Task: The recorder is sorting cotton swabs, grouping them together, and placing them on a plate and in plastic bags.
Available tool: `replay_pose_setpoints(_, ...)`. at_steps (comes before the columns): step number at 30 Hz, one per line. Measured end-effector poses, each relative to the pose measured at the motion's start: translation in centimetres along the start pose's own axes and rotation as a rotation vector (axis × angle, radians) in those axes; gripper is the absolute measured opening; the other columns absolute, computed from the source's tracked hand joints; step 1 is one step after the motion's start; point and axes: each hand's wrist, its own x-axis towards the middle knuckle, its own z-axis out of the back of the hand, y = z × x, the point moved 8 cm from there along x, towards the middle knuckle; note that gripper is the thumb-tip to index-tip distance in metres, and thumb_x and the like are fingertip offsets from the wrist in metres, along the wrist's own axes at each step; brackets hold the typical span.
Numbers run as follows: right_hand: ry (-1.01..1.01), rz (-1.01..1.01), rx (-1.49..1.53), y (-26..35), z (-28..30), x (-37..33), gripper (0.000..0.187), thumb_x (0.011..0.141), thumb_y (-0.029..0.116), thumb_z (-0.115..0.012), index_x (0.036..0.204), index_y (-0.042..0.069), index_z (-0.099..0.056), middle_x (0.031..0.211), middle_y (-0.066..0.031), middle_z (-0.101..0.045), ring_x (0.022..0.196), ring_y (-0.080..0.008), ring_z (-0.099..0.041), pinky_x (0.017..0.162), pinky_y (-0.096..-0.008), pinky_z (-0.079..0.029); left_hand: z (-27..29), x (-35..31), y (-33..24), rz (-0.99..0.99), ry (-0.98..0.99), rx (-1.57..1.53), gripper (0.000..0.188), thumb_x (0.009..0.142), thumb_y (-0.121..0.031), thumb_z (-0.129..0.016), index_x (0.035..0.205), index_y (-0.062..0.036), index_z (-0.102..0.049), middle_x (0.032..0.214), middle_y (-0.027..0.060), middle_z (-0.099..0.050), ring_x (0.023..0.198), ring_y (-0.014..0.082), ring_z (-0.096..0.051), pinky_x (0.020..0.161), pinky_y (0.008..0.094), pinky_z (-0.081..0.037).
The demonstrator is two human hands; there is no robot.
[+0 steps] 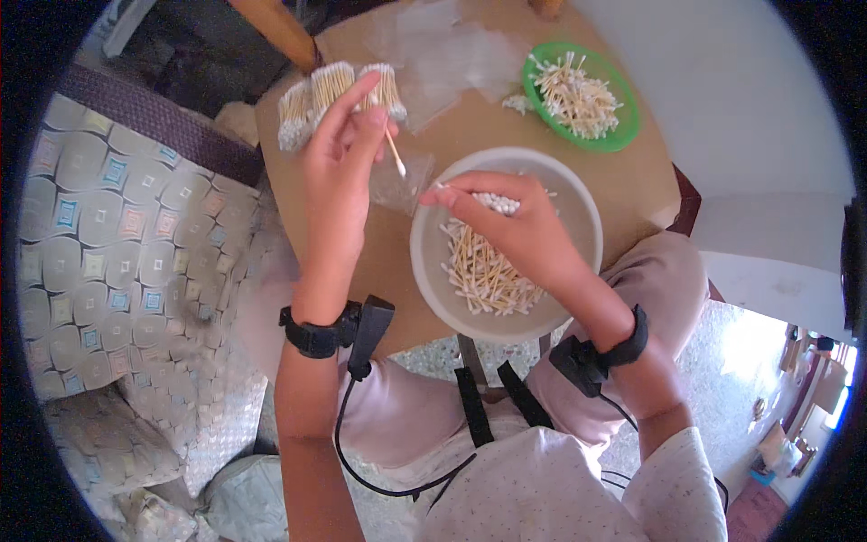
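Note:
My left hand (341,149) pinches a single cotton swab (396,154) between thumb and fingers, its white tip pointing down toward the bowl. Over the bowl's left side, my right hand (497,217) has thumb and finger pressed together, with a small white tip at the pinch. A tight cluster of swab heads (497,203) shows along that hand and appears to be held in its curled fingers, which are partly hidden. Below, a pale round bowl (428,294) contains many loose cotton swabs (488,271) with wooden sticks.
Clear bags packed with swabs (293,117) stand behind my left hand. Flat transparent bags (452,54) lie at the table's far side, and another clear bag (393,185) is between my hands. A green basket (629,122) of swabs is at the far right of the brown table (384,312).

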Motion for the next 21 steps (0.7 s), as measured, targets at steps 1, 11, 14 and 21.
replay_pose_setpoints(1, -0.007, 0.017, -0.007, 0.0, 0.6, 0.1, 0.021, 0.091, 0.017, -0.056, 0.094, 0.0, -0.07, 0.089, -0.0054, -0.07, 0.085, -0.0099, -0.06, 0.08, -0.0258, -0.047, 0.0, -0.3, 0.5, 0.048, -0.027, 0.012, 0.031, 0.093, -0.017, -0.058, 0.121, -0.0037, -0.058, 0.083, -0.0017, -0.059, 0.079, 0.0035, -0.052, 0.069, 0.0189, -0.04)
replay_pose_setpoints(11, -0.34, 0.094, -0.468, 1.2, 9.5, 1.4, 0.026, 0.087, 0.027, -0.057, 0.09, 0.004, -0.07, 0.08, -0.016, -0.068, 0.071, -0.026, -0.065, 0.068, -0.038, -0.05, -0.9, 0.0, 0.6, 0.046, 0.039, 0.052, 0.024, 0.092, -0.012, -0.059, 0.114, -0.0018, -0.06, 0.08, -0.0018, -0.058, 0.08, 0.0053, -0.054, 0.076, 0.0204, -0.042)
replay_pose_setpoints(14, -0.367, 0.063, -0.935, 2.6, 9.7, 2.7, 0.028, 0.087, 0.03, -0.056, 0.085, 0.006, -0.07, 0.076, -0.0202, -0.065, 0.069, -0.0341, -0.064, 0.065, -0.0441, -0.05, -0.4, 0.4, -0.6, -0.078, 0.097, 0.085, 0.024, 0.091, -0.012, -0.059, 0.113, -0.0018, -0.06, 0.08, -0.0015, -0.058, 0.08, 0.006, -0.055, 0.075, 0.0204, -0.042)
replay_pose_setpoints(21, -0.16, 0.025, -1.303, 0.7, 10.3, 7.6, 0.031, 0.085, 0.035, -0.057, 0.079, 0.007, -0.068, 0.075, -0.0185, -0.065, 0.071, -0.0369, -0.064, 0.066, -0.0468, -0.051, -0.1, 1.2, 0.4, -0.012, 0.065, -0.054, 0.024, 0.091, -0.012, -0.059, 0.114, -0.0025, -0.06, 0.08, -0.001, -0.059, 0.079, 0.0057, -0.055, 0.074, 0.02, -0.042)
